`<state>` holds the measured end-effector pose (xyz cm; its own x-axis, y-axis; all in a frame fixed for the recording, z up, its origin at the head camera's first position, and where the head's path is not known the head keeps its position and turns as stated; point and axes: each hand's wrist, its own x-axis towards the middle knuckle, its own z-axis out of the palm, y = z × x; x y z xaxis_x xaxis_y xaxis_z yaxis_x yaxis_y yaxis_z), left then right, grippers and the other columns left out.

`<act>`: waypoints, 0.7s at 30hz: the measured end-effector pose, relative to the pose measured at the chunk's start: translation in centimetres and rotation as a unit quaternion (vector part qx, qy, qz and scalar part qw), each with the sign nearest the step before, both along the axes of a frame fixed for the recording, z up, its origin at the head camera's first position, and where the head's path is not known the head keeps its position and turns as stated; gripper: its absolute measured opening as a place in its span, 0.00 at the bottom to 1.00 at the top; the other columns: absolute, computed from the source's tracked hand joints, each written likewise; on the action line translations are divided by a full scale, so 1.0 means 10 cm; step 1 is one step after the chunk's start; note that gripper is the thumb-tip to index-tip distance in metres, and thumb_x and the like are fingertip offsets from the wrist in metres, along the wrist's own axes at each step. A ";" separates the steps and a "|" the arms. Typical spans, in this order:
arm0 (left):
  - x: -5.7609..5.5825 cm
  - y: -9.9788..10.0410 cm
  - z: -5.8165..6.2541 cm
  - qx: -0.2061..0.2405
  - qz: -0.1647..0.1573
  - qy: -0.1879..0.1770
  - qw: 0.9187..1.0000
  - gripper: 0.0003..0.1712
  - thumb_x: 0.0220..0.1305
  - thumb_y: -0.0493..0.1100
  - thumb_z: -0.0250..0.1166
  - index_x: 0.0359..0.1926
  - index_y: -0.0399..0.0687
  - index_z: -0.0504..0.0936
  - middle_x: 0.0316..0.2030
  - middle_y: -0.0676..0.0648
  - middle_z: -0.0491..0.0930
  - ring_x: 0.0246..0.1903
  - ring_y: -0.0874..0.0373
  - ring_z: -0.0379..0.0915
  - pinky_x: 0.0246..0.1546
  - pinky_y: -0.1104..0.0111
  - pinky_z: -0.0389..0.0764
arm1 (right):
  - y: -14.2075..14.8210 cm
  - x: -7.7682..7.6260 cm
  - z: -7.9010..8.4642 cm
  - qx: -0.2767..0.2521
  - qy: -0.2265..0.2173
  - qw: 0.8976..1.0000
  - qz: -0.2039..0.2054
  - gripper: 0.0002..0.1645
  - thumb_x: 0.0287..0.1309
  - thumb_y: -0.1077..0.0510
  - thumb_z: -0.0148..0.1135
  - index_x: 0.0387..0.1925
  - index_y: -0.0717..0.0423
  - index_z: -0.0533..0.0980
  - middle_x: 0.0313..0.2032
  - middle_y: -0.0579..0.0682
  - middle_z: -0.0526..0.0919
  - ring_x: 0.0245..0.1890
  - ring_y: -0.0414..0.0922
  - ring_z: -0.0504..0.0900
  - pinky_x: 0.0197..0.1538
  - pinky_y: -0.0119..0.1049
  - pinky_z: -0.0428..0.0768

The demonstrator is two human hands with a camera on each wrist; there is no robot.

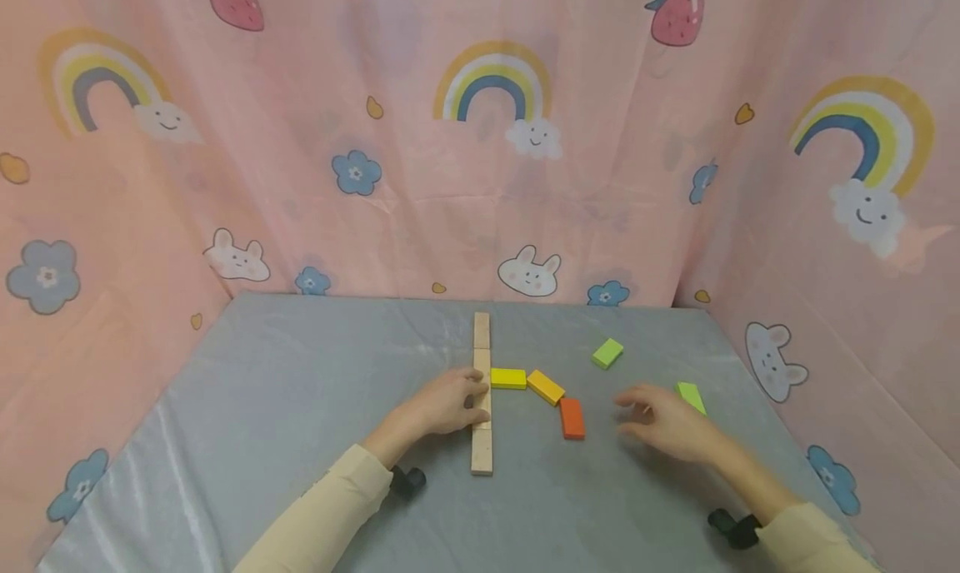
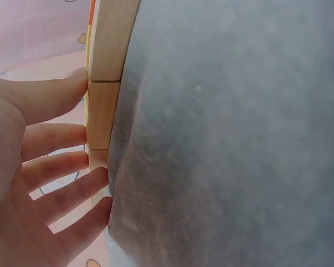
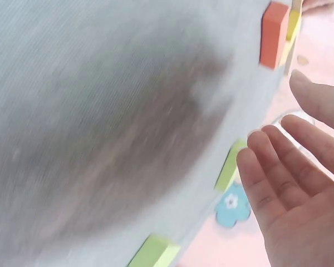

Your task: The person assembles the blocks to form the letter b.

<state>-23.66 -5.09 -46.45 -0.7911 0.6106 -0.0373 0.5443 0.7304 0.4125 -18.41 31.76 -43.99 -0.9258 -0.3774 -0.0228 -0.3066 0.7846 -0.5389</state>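
Several plain wooden blocks (image 1: 482,452) lie end to end in a straight column. My left hand (image 1: 450,402) is over the column's middle, its thumb and fingertips touching the blocks. From the column's right side a yellow block (image 1: 508,379), an amber block (image 1: 545,387) and an orange-red block (image 1: 572,419) curve toward me. To the right, my right hand (image 1: 667,423) hovers over the cloth with fingers loosely extended and nothing in them. Beside it lies a light green block (image 1: 690,396), partly hidden by the hand; another light green block (image 1: 607,353) lies farther back.
A grey cloth (image 1: 247,406) covers the table. Pink patterned curtains (image 1: 420,223) stand along its back and both sides. Dark wrist devices (image 1: 735,529) sit under both forearms.
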 end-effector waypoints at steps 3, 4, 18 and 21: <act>-0.01 -0.01 -0.01 -0.001 0.001 0.001 1.000 0.31 0.68 0.53 0.69 0.65 0.41 0.79 0.68 0.43 0.72 0.66 0.47 0.69 0.64 0.55 0.73 | 0.11 0.00 0.02 0.001 0.027 1.000 -0.004 0.21 0.57 0.59 0.74 0.50 0.64 0.82 0.46 0.53 0.85 0.44 0.51 0.82 0.46 0.48 0.83; -0.01 -0.01 -0.01 -0.001 0.000 0.003 1.000 0.31 0.68 0.53 0.69 0.65 0.41 0.79 0.68 0.43 0.72 0.66 0.47 0.69 0.64 0.55 0.73 | 0.14 0.00 0.02 0.001 0.038 0.999 -0.006 0.20 0.57 0.60 0.74 0.50 0.64 0.82 0.46 0.54 0.85 0.45 0.52 0.82 0.46 0.48 0.83; 0.00 -0.01 0.01 0.003 0.000 0.003 1.000 0.31 0.67 0.53 0.70 0.65 0.41 0.80 0.68 0.43 0.72 0.66 0.46 0.69 0.65 0.54 0.73 | 0.54 0.05 0.01 0.007 0.085 0.995 -0.056 0.21 0.63 0.59 0.69 0.52 0.71 0.80 0.52 0.68 0.82 0.55 0.68 0.78 0.55 0.66 0.75; 0.01 -0.01 0.00 0.001 0.001 0.004 1.000 0.31 0.67 0.53 0.70 0.65 0.41 0.80 0.68 0.43 0.72 0.66 0.46 0.69 0.64 0.54 0.73 | 0.63 0.05 -0.03 0.012 0.083 0.994 -0.067 0.21 0.63 0.59 0.69 0.53 0.71 0.80 0.53 0.69 0.81 0.56 0.69 0.77 0.55 0.66 0.76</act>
<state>-23.60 -5.15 -46.40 -0.7921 0.6097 -0.0294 0.5468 0.7301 0.4099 -17.89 38.02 -44.29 -0.9594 -0.2520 0.1268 -0.2818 0.8358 -0.4712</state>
